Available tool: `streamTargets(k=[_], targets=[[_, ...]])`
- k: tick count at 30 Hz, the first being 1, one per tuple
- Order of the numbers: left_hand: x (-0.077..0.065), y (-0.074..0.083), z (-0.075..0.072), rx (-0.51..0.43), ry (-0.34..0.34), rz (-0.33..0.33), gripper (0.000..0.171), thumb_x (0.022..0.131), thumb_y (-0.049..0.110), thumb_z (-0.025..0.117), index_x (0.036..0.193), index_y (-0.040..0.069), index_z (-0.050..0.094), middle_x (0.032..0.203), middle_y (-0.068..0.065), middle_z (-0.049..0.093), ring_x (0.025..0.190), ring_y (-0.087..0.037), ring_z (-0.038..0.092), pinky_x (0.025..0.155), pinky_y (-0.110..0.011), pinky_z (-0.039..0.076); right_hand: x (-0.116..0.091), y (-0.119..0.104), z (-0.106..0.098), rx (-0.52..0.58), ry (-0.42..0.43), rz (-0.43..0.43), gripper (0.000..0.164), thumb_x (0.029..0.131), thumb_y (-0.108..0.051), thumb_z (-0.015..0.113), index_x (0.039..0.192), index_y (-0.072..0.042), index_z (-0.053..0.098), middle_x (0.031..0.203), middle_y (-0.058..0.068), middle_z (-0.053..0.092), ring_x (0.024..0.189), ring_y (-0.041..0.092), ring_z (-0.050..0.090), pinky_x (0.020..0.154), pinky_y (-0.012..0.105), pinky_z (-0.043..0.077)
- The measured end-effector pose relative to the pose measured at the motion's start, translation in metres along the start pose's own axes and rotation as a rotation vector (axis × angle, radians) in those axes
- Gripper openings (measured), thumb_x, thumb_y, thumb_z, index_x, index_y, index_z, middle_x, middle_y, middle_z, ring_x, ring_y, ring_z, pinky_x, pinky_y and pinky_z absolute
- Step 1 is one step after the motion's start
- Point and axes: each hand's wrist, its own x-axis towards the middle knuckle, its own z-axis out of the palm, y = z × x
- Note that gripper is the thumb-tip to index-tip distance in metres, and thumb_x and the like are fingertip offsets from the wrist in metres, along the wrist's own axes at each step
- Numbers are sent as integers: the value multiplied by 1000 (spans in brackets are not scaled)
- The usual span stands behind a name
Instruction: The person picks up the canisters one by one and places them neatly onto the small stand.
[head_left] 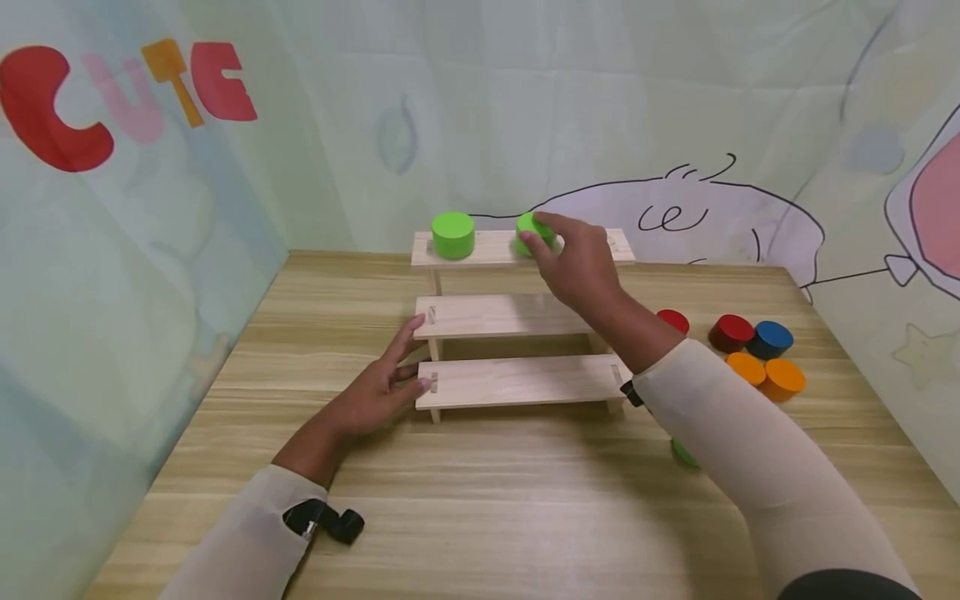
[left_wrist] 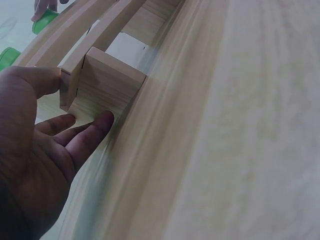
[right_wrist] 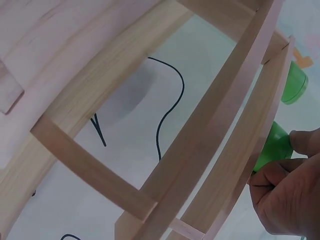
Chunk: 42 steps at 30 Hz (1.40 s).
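Observation:
A three-step wooden rack (head_left: pixel 517 382) stands on the table. On its top step, my right hand (head_left: pixel 581 265) pinches a green round block (head_left: pixel 528 225) between thumb and fingers. Beside it to the left sits another green round block (head_left: pixel 453 237). In the right wrist view the pinched block (right_wrist: pixel 273 146) rests at the top step's edge, partly covered by my fingers. My left hand (head_left: pixel 371 396) touches the rack's left end, fingers spread. The left wrist view has the thumb of this hand (left_wrist: pixel 35 145) against the lowest step's end, the other fingers extended below it.
To the right of the rack lie red blocks (head_left: pixel 730 332), a blue block (head_left: pixel 770 339) and orange blocks (head_left: pixel 783 381). Another green block (head_left: pixel 684 452) is partly hidden under the right sleeve. A printed cloth wall (head_left: pixel 480 108) closes off the table's back and sides.

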Motion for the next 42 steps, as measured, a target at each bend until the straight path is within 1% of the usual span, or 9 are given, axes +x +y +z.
streamTargets(k=[6,15,20,26,35,36,38,40,42], targets=[[1,1,0,-8,-1,-13,94,112,16,63,174,48,0,180,-26,21,151,-58,48,110,-65,56,-1,-1,-2,-24,-3,12,48,108,-38,71,150,-14,68,149,14,71,146,33,63,118,53,53],[0,0,1,0,3,-17,94,112,17,63,175,45,-1,179,-28,21,151,-60,47,111,-66,55,-3,1,0,-22,-11,-19,51,106,-32,75,152,-12,66,152,16,67,147,36,61,123,54,51],[0,-1,1,0,4,-26,94,112,18,63,173,50,0,179,-26,22,151,-59,47,112,-66,54,-4,4,1,-31,47,-62,57,103,-32,79,154,-13,64,158,21,60,150,41,57,127,56,46],[1,0,1,4,7,-20,93,112,18,63,174,49,0,179,-27,23,150,-61,47,112,-67,54,-5,7,-3,-12,91,-113,57,102,-31,81,153,-11,65,155,19,63,149,39,59,126,54,47],[2,1,3,-6,6,-18,94,111,17,64,174,49,1,178,-27,24,150,-59,48,109,-65,57,-9,15,-29,47,173,-163,58,103,-32,80,152,-6,65,155,15,65,147,33,62,121,51,52],[2,2,3,-4,5,-16,94,111,17,64,174,48,1,178,-27,23,150,-59,48,109,-65,57,-10,16,-33,44,182,-161,57,103,-32,79,152,-6,65,154,15,65,139,33,68,119,50,55],[2,2,2,-2,6,-16,94,111,17,64,175,46,0,178,-27,23,150,-59,48,109,-66,56,-13,18,-43,40,203,-140,57,103,-34,79,153,-10,64,155,13,65,102,31,81,101,42,63],[3,2,2,1,6,-17,94,112,17,64,175,45,0,179,-27,23,150,-59,48,110,-66,56,-17,20,-54,36,219,-101,57,104,-36,77,155,-14,64,157,10,64,64,23,69,85,30,59],[3,2,2,4,5,-19,94,112,18,63,175,46,0,179,-27,22,151,-60,47,111,-66,55,-22,22,-64,36,234,-66,57,104,-38,76,156,-19,62,159,7,62,47,20,52,76,20,50]])
